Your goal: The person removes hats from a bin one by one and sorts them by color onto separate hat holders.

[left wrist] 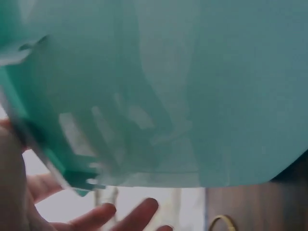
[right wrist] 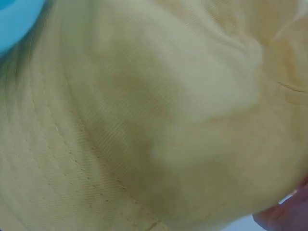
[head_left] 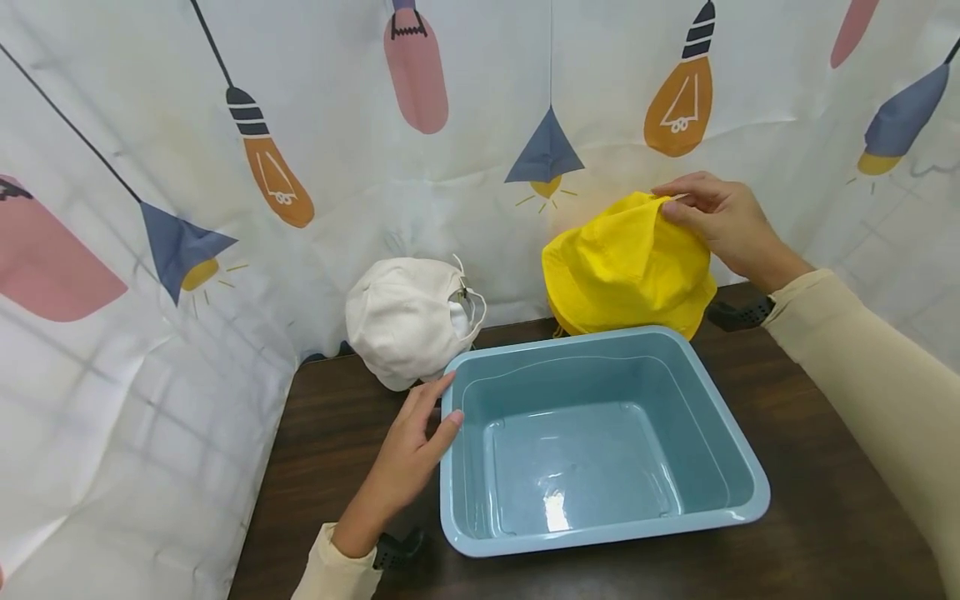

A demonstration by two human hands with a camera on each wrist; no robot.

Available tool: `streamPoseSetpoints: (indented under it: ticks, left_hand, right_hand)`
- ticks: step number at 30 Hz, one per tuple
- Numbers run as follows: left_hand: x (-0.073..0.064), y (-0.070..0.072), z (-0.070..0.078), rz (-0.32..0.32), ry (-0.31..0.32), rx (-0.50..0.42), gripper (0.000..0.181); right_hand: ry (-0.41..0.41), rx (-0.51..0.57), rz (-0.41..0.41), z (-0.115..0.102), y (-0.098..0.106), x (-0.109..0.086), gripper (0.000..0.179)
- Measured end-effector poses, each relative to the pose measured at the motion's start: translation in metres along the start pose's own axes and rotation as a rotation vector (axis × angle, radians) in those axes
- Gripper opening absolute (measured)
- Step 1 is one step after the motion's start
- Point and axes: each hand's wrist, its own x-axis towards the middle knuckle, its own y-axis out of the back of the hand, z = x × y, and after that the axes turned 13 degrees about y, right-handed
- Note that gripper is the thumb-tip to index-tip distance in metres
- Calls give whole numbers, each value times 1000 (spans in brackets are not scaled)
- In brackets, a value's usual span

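In the head view a yellow brimmed hat stands behind the basin. My right hand pinches the top of its crown between thumb and fingers. Yellow cloth with stitched brim rows fills the right wrist view, a fingertip at its lower right edge. My left hand is at the left rim of a light blue plastic basin, thumb and forefinger touching the rim with the fingers fairly straight. The left wrist view shows the basin's outer wall and spread fingers beneath it. The basin holds nothing.
A white cap with a cord loop at its strap lies behind the basin's left corner. Dark wooden tabletop surrounds the basin. A white curtain printed with lamps and bulbs hangs behind the table and along the left.
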Motion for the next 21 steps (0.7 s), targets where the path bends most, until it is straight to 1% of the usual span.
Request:
streamPoseSetpoints:
  ticks: [3,5,9,11,14,16,17,19,21]
  left_hand:
    - [0,8,9,5,-40,94,61]
    - [0,14,19,20,-83,163,62]
    - [0,29,49,62,-172,276,59]
    - [4,35,66,72,-227,309,57]
    - [16,41,90,86,-316,341,54]
    - [27,41,105,89,-370,336,53]
    - [33,41,113,85,-390,326,52]
    - [46,37,127,64,-413,299,52]
    - [58,32,140,40,-418,272,51]
  right_hand:
    - [14,-43,13,-4,4,-7,38]
    - [31,-48,29,-6,7,-12,38]
    - [54,-16,76,-10,11,-22,39]
    - [60,30,105,-12,12,-28,39]
    - [60,130,142,-14,13,-35,39]
    - [65,185,167,-16,14,-40,38]
    - [69,187,174,-16,14,-43,38]
    - [82,214,198,-16,12,-48,37]
    - [87,261,232,-15,10,-52,35]
